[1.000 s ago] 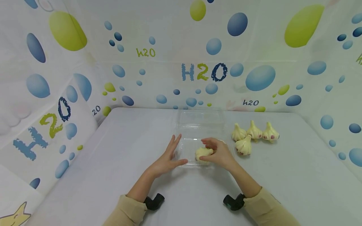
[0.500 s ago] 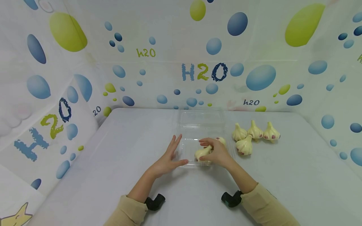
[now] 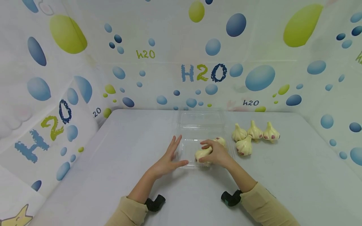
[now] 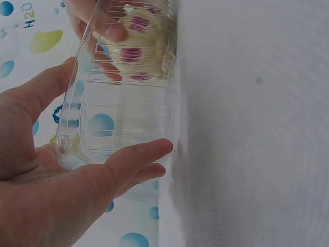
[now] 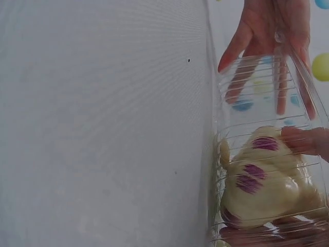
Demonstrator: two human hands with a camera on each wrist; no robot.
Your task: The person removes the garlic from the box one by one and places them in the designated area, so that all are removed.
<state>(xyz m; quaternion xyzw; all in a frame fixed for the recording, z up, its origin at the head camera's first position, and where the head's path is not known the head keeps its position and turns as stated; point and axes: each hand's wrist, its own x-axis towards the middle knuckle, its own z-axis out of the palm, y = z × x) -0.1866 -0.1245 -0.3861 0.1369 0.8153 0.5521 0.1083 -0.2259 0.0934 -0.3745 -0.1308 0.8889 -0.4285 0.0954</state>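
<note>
A clear plastic clamshell box (image 3: 187,147) stands in mid-table, its lid (image 3: 201,118) folded back. My left hand (image 3: 166,161) rests at the box's left front corner, thumb and fingers spread and fairly straight. Inside, toward the front right, my right hand (image 3: 219,154) holds a garlic bulb (image 3: 201,153) between thumb and curled fingers. Another garlic bulb (image 3: 220,141) lies behind that hand, partly covered by it. Purple-patched bulbs (image 5: 262,190) show through the box wall in the right wrist view. The left wrist view has my left thumb (image 4: 139,154) along the front wall.
To the right of the box, several garlic bulbs (image 3: 244,146) sit grouped on the white tabletop (image 3: 135,135). A printed curtain (image 3: 164,37) rises behind and at both sides. Black wrist devices (image 3: 155,203) hang under the sleeves.
The bulb in my right hand has tilted, its stem now toward the back right. Another bulb behind the hand has come more into view. My left hand has stayed in place.
</note>
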